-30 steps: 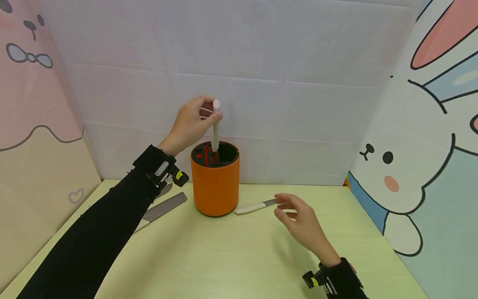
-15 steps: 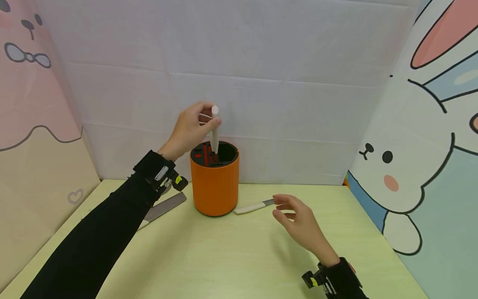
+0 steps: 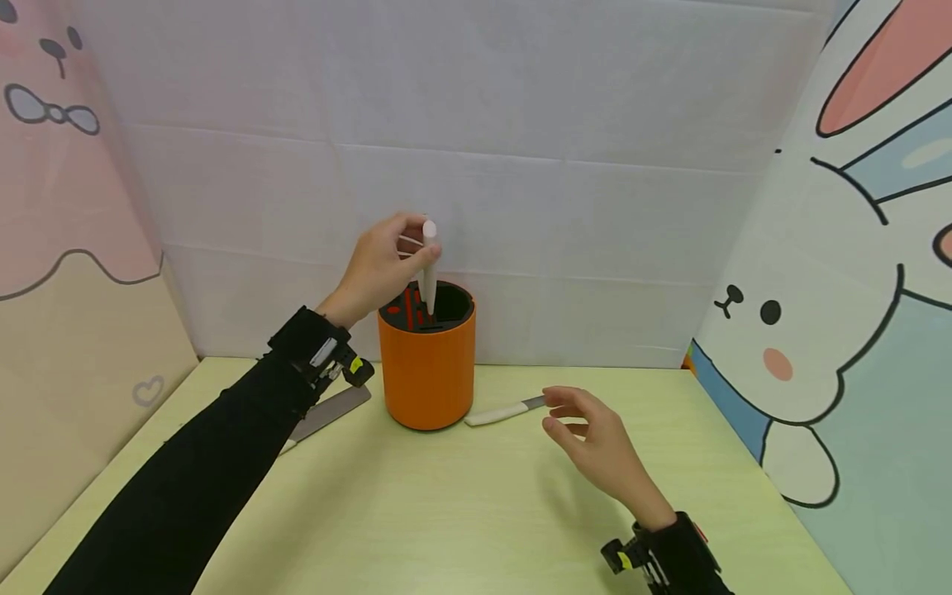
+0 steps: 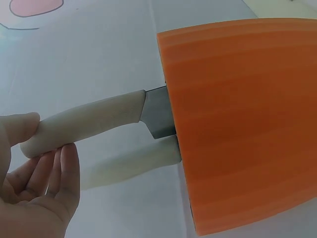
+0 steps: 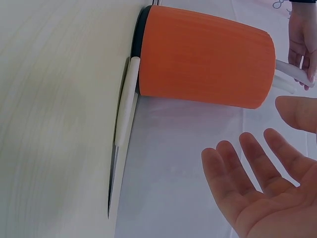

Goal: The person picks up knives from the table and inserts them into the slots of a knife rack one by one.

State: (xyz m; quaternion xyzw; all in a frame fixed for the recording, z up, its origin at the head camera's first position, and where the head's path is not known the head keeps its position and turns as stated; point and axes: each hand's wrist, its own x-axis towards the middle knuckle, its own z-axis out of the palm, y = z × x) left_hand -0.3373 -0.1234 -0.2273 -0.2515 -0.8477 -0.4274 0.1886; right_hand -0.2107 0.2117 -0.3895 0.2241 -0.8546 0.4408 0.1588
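We saw the knife (image 3: 430,285) upright in the holder (image 3: 427,380), blade down, its handle end pinched between the thumb and fingers of the left hand (image 3: 383,258). The right hand (image 3: 598,442) hung apart, fingers loosely bent, nearest a second knife (image 3: 500,413). From the head, its fingertips covered that blade's tip; the right wrist view showed us the whole blade lying on the desk (image 3: 446,521), apart from the hand. The left wrist view gave us steel at the rim and another handle (image 4: 131,166) beside it. The holder stood near the desk's back edge, between a broad blade (image 3: 333,411) and the second knife, with open desk before it.
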